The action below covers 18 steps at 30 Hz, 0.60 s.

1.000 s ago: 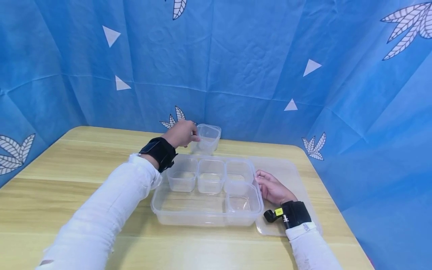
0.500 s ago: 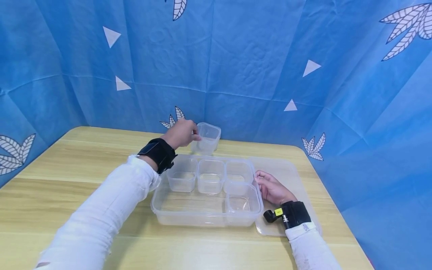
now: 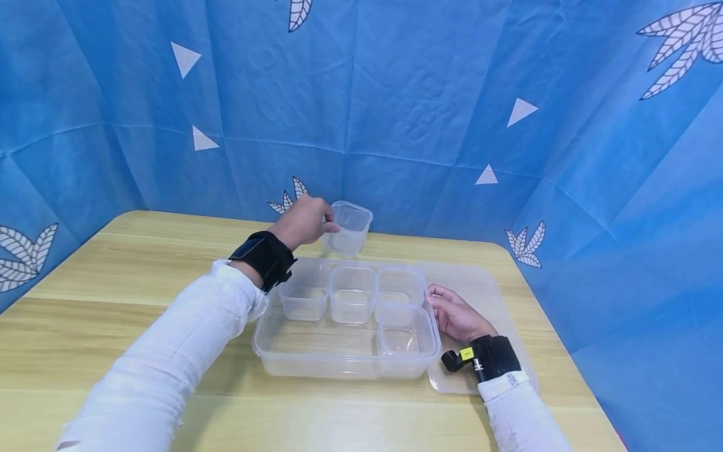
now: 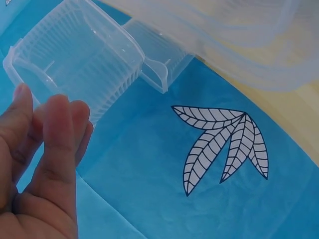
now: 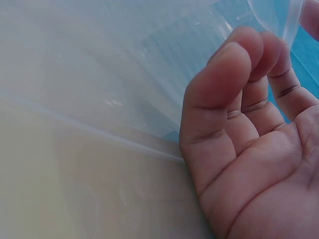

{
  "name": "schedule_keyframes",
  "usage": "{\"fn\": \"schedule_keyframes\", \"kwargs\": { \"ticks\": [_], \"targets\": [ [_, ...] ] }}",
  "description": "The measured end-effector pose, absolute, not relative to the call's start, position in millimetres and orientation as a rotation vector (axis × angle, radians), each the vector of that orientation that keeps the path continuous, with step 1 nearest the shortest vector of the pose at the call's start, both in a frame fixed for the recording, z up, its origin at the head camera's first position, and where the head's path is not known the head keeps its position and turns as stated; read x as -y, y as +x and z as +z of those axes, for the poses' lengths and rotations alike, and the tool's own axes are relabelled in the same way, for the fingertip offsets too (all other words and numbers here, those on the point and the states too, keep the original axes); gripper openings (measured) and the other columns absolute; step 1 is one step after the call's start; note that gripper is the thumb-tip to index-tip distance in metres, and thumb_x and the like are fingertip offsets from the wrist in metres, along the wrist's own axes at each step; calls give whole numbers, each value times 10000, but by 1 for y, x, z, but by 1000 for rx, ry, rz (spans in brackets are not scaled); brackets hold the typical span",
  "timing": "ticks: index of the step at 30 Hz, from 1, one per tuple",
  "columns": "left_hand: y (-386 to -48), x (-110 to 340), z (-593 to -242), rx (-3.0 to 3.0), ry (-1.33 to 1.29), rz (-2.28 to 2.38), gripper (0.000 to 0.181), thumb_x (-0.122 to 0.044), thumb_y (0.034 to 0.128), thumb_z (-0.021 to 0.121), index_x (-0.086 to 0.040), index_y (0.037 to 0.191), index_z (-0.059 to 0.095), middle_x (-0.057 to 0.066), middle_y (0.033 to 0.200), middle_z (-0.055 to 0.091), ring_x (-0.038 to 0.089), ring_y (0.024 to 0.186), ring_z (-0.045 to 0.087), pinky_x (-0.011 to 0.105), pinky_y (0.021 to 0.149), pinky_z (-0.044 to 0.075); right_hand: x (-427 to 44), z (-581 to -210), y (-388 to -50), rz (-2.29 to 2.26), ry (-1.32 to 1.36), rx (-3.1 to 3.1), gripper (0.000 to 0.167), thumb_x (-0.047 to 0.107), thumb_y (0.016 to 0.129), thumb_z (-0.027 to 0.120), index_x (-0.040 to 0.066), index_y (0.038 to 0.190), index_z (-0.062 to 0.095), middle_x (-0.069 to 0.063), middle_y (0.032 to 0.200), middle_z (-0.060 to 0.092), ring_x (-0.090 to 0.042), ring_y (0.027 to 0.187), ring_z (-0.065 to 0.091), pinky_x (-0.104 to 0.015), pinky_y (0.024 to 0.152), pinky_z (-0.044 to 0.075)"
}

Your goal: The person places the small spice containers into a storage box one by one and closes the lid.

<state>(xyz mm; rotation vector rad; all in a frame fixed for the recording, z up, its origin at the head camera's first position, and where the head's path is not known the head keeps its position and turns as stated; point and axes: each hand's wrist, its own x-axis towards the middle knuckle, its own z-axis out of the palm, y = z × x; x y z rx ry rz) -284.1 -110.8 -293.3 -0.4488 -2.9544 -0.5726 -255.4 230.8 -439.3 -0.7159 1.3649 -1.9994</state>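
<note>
Cup (image 3: 354, 227) pinched in left grip (image 3: 303, 222), right grip (image 3: 459, 315) curled on one tray (image 3: 316, 365), four cups (image 3: 353, 300) inside

Cup (image 3: 351, 241) edges upward.
The left hand (image 3: 305, 221) lifts it slightly, so its rim sits higher against the blue cloth (image 3: 418, 119) than a second ago.

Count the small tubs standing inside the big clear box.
4. In the big box, the back-left tub, back-middle tub and back-right tub form the far row; the front-right tub stands nearer. None looks hidden. Not counted: the held tub, in the left hand.
</note>
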Motion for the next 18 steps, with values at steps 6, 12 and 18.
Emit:
{"fn": "schedule_keyframes", "kwargs": {
  "ticks": [6,12,18],
  "targets": [
    [-282,109,-295,2946,-426,-587,216,-249,923,683,-45,952,748,84,869,682,242,751,556,322,663,460,-231,-439,-255,-1997,-710,-1364,112,93,1021,461,137,969,550,33,883,648,-69,773,659,-214,693,540],
    [-278,109,-298,2939,-408,-608,218,-257,921,686,-48,949,744,80,862,669,245,762,540,320,657,443,-232,-439,-255,-1996,-709,-1360,112,88,1021,461,136,975,551,21,907,656,-84,800,666,-225,710,545],
    [-275,112,-300,2900,-427,-660,190,-222,912,702,-38,933,743,85,872,668,232,739,540,307,628,435,-232,-439,-255,-2002,-702,-1371,129,67,1022,441,131,973,542,22,902,642,-76,787,658,-214,706,540]
  ]
}}
